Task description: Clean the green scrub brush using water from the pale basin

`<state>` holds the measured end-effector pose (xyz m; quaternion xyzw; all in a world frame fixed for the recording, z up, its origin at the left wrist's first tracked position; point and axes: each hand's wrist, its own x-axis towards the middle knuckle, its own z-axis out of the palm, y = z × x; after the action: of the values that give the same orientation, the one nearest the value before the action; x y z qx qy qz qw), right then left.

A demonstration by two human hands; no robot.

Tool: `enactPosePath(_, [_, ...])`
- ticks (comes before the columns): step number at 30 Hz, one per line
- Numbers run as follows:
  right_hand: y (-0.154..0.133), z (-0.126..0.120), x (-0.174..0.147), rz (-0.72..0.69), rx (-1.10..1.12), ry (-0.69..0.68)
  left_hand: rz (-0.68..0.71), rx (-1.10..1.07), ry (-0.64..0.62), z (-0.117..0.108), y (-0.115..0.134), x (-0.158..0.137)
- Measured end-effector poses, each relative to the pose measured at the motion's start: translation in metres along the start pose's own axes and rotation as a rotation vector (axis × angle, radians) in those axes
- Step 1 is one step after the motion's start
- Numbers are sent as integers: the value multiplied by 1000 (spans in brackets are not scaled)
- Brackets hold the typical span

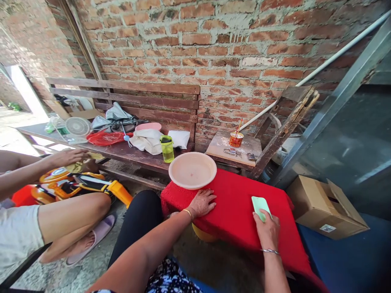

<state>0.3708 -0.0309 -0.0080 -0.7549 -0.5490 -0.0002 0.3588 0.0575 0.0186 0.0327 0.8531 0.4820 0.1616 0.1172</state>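
My left hand (203, 202) lies on the red cloth (232, 199) with its fingers stretched out, just in front of a pale pink plastic basin (192, 173). Nothing is seen inside the basin. Farther right, my right hand (268, 232) grips the lower end of a mint-green phone (260, 204); its flat, plain face is turned up over the cloth. A bracelet shows on each wrist.
At left, another person's hands (71, 156) hold something yellowish above an orange-and-black toy-like object (76, 183). The wooden bench (137, 152) carries a green bottle (167, 148), cloths and a fan (77, 126). A cardboard box (326, 207) stands right.
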Motion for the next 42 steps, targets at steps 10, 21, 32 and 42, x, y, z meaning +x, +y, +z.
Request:
enactPosePath(10, [-21, 4, -9, -49, 186, -119, 11, 14, -5, 3, -2, 1])
enactPosePath(21, [-11, -1, -5, -72, 51, -69, 12, 8, 0, 3, -2, 1])
enactPosePath(32, [-17, 5, -12, -55, 194, -66, 23, 20, 6, 5, -4, 1])
enactPosePath(42, [-16, 0, -7, 49, 274, -44, 20, 17, 5, 4, -2, 1])
